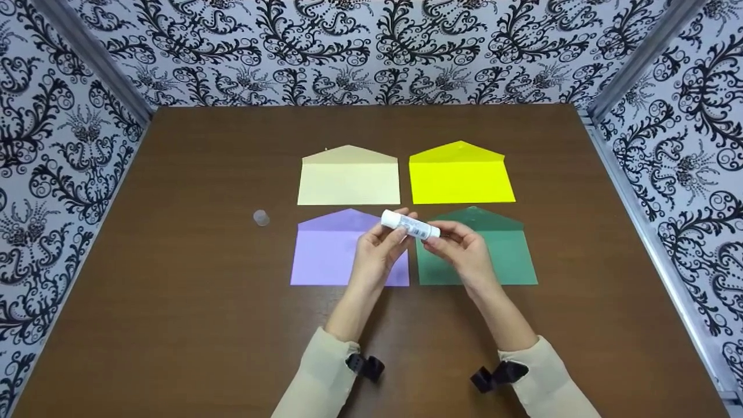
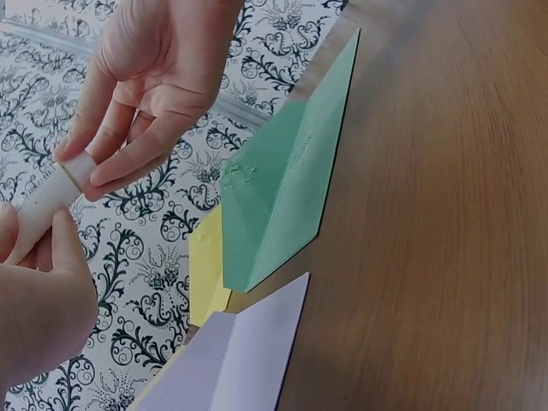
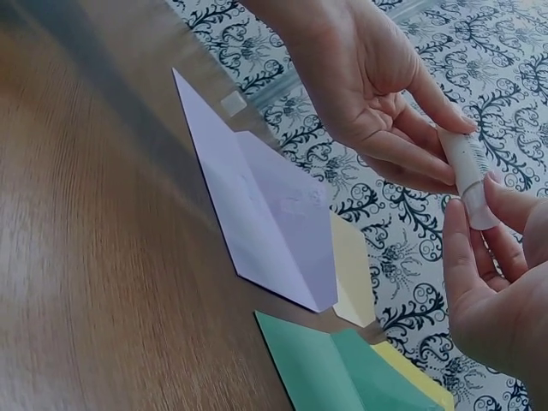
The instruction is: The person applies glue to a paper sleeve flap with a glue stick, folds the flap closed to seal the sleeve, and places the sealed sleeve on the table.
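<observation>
A white glue stick (image 1: 415,225) is held in the air over the purple envelope (image 1: 325,255) and the green envelope (image 1: 511,255). My left hand (image 1: 376,251) grips its body between thumb and fingers. At its other end, my right hand (image 1: 469,252) pinches the tip of the tube; the right wrist view shows this end (image 3: 482,214) between thumb and fingers. Behind the hands lie a cream envelope (image 1: 348,184) and a yellow envelope (image 1: 461,183). All these envelopes have their pointed flaps on the far side.
A small round whitish cap-like piece (image 1: 261,217) sits on the brown table (image 1: 191,313), left of the envelopes. Patterned panels (image 1: 371,52) stand along the back and both sides, joined by metal rails (image 1: 656,249).
</observation>
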The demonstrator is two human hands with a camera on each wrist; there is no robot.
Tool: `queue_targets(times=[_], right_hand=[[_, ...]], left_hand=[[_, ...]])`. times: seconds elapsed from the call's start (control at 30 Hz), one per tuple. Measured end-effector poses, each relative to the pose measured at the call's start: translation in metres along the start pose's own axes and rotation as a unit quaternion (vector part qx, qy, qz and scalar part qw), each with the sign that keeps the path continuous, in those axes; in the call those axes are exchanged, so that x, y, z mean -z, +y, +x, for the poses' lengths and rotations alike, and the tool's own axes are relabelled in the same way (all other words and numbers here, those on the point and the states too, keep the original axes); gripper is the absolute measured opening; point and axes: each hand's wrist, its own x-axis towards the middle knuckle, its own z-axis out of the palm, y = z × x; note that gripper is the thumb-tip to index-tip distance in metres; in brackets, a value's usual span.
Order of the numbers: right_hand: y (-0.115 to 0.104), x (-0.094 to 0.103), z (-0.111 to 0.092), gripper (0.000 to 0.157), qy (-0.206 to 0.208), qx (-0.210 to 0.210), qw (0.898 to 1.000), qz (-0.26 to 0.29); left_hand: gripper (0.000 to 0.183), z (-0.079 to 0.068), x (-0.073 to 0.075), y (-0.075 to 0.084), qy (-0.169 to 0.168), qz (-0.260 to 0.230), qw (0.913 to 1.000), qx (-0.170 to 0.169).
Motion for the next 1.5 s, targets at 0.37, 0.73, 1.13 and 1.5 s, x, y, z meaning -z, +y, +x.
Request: queue_targets(times=[0.37,0.73,1.13,1.5], right_hand=[[-0.0008,-0.0004,0.0007,0.028,0.008,-0.024,0.999,-0.024],[-0.0035,-0.0031,0.0001,0.031,-0.020,-0.007,1.000,0.004],[-0.0003,0.0029,0.0040,0.033,0.011,-0.011,1.000,-0.006],[-0.0012,-0.0059,0.0043,0.028,0.001,-0.045,0.990,0.132]], left_hand=[[0.040,-0.0003,0.0000,-0.0004,-0.001,-0.001,1.0000,0.005],[0.039,0.0012,0.0003,0.0023,0.006,0.001,1.0000,-0.001],[0.038,0.0041,-0.0018,-0.0021,0.003,-0.012,0.9999,0.006],[0.041,0.0036,-0.0028,-0.0014,0.001,-0.014,0.9999,0.010]])
